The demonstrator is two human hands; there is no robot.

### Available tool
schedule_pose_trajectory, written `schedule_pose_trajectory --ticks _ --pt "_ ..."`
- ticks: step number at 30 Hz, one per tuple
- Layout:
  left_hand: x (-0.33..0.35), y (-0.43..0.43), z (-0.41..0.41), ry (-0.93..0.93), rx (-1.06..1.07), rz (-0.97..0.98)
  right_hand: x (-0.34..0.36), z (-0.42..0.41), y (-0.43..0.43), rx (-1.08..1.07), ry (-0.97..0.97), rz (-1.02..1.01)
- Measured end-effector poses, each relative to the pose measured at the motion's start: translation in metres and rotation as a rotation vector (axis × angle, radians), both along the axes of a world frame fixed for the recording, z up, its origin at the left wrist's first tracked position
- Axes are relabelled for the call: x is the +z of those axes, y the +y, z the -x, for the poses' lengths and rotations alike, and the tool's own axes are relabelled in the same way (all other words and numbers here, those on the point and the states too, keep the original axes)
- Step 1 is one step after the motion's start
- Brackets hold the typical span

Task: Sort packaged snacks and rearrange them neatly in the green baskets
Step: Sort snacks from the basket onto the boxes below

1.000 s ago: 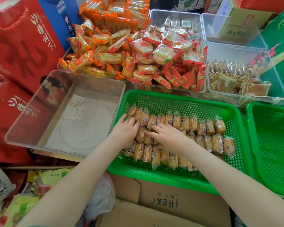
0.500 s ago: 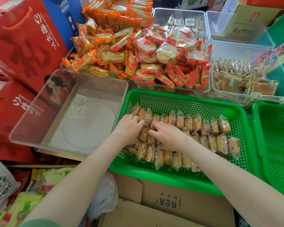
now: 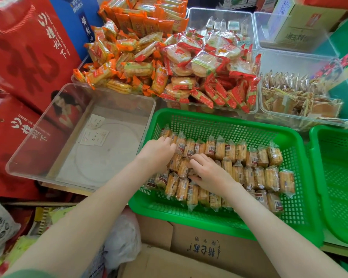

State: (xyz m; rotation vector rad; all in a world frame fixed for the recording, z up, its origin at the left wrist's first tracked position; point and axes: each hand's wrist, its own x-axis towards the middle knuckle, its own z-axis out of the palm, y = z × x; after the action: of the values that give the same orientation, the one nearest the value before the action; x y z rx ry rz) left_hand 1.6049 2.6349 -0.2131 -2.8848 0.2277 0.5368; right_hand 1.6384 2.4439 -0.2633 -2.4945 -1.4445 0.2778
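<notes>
Snack shop or stockroom: clear bins heaped with wrapped rice crackers at 12 o'clock, red gift bags at 10, cardboard cartons at 6.

Printed in white on the upper red gift bag: "UNDER THE HAWTHORN TREE", beside large Chinese characters. Same English line, only partly legible, on the lower red gift bag. White Chinese characters down the blue bag; black ones, upside down, on the cardboard box. Barcodes on the snack packets, digits too small to read.
</notes>
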Motion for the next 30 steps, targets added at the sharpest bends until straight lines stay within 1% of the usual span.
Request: schedule_pose_trajectory --ticks 3,4,6,8,10,12,14,17,20,22,24,27,28,30 --pt "0.000 -0.003 -0.003 0.015 -0.005 -0.014 0.008 -0.003 -0.002 -0.003 0.151 0.094" --pt "0.001 -0.007 -0.003 0.005 0.024 0.010 0.012 -0.004 -0.005 -0.002 0.191 0.119" --pt "0.000 -0.017 -0.003 -0.084 0.072 0.108 0.020 -0.007 -0.017 -0.029 0.209 0.091" --pt "-0.005 -0.030 -0.001 -0.192 0.051 0.214 0.024 -0.013 -0.037 -0.132 0.162 0.035" --pt "-0.013 -0.042 0.001 -0.176 -0.055 0.262 0.023 -0.021 -0.058 -0.192 0.061 0.069" --pt "-0.021 -0.048 0.002 -0.120 -0.135 0.257 0.021 -0.025 -0.071 -0.159 0.014 0.207" --pt "-0.024 -0.050 0.000 -0.110 -0.159 0.246 0.020 -0.026 -0.077 -0.135 0.030 0.303" --pt "-0.025 -0.054 -0.003 -0.089 -0.188 0.192 0.022 -0.027 -0.078 -0.147 0.032 0.323" --pt "-0.023 -0.057 -0.009 -0.021 -0.172 0.147 0.020 -0.026 -0.074 -0.185 0.030 0.319" --pt "-0.023 -0.059 -0.010 -0.010 -0.161 0.148 0.018 -0.025 -0.071 -0.210 0.036 0.304" --pt "-0.027 -0.059 -0.008 -0.055 -0.158 0.197 0.017 -0.025 -0.071 -0.206 0.029 0.298" --pt "-0.037 -0.056 -0.005 -0.169 -0.192 0.401 0.017 -0.025 -0.074 -0.154 -0.016 0.293" --pt "-0.039 -0.056 -0.006 -0.175 -0.211 0.422 0.017 -0.025 -0.075 -0.135 -0.035 0.295" --pt "-0.043 -0.056 -0.008 -0.117 -0.230 0.392 0.016 -0.025 -0.075 -0.112 -0.056 0.305"
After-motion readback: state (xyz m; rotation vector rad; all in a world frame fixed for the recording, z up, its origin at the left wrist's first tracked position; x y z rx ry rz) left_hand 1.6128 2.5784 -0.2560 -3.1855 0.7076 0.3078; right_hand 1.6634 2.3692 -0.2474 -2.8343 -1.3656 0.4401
